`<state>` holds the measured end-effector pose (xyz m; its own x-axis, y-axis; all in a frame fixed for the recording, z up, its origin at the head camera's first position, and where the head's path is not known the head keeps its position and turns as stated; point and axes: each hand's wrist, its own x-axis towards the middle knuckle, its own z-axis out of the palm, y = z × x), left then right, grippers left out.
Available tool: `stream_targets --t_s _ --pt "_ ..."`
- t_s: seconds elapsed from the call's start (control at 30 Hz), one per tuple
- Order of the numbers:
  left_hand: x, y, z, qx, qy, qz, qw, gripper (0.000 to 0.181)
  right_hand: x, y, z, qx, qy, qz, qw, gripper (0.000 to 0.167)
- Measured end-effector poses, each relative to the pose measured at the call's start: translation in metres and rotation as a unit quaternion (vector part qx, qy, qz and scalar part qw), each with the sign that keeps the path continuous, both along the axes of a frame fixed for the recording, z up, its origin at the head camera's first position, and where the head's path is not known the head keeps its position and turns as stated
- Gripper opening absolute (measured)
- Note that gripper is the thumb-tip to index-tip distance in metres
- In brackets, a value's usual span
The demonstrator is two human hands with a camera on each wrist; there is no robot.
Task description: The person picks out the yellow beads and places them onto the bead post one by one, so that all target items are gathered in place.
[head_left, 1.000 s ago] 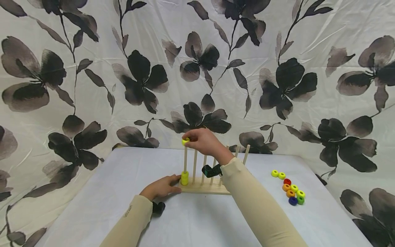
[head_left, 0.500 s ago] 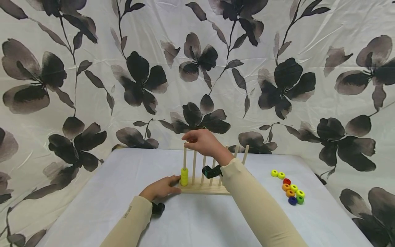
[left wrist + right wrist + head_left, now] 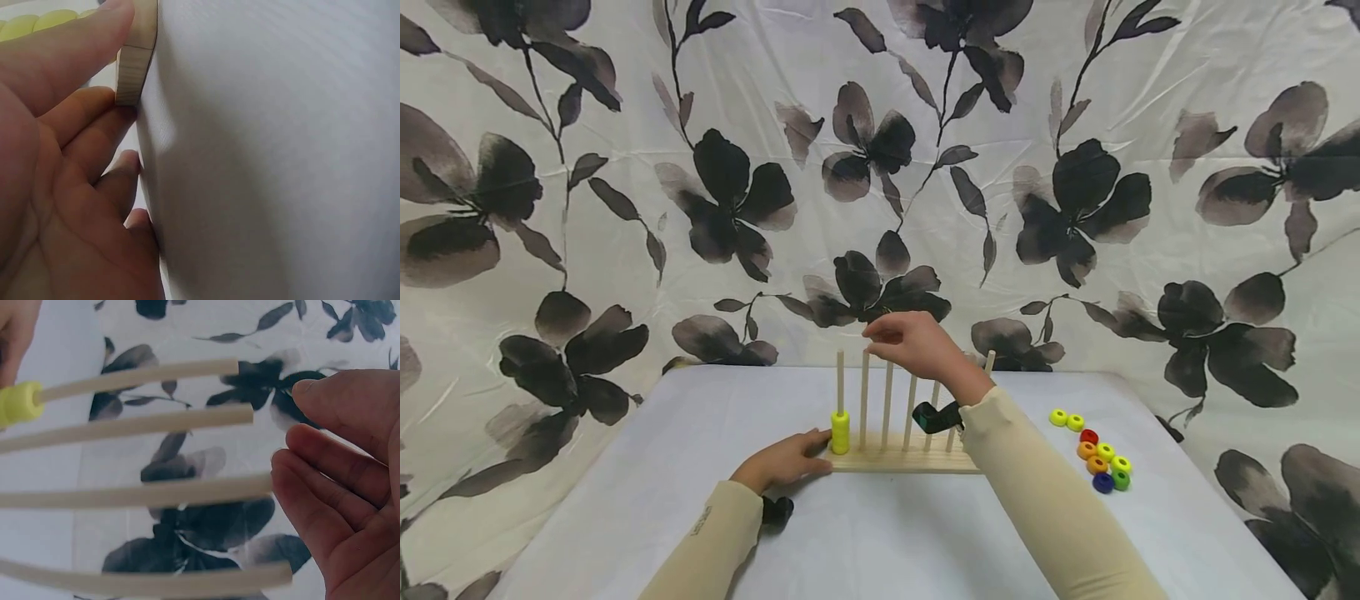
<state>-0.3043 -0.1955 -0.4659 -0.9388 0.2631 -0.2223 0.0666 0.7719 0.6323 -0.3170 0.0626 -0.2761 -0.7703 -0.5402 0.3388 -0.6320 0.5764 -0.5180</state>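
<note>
In front of a floral backdrop (image 3: 880, 221), we are looking across a white-covered desk (image 3: 880, 533) at a wooden peg rack (image 3: 902, 462). The left hand (image 3: 784, 461) is gripping the rack's left end; the right hand (image 3: 917, 343) is hovering near the peg tops, loosely parted, holding nothing. A yellow ring stack (image 3: 840, 432) is sitting on the leftmost peg (image 3: 840, 379), the only filled one we are seeing, though the right arm is partly hiding others. Nine loose rings (image 3: 1105, 452) are lying at right, suggesting work remaining.
</note>
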Motion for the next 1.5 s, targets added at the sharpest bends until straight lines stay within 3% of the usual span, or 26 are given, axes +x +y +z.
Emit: stream_targets --t_s 0.87,1.5 --pt "-0.001 0.003 0.003 -0.009 -0.003 0.006 0.9999 0.071 0.013 0.082 0.007 -0.033 0.032 -0.07 0.9965 0.026" --pt "0.003 0.004 0.003 -0.015 -0.001 0.008 0.9999 0.07 0.016 0.146 -0.013 -0.028 0.017 -0.134 0.9905 0.031"
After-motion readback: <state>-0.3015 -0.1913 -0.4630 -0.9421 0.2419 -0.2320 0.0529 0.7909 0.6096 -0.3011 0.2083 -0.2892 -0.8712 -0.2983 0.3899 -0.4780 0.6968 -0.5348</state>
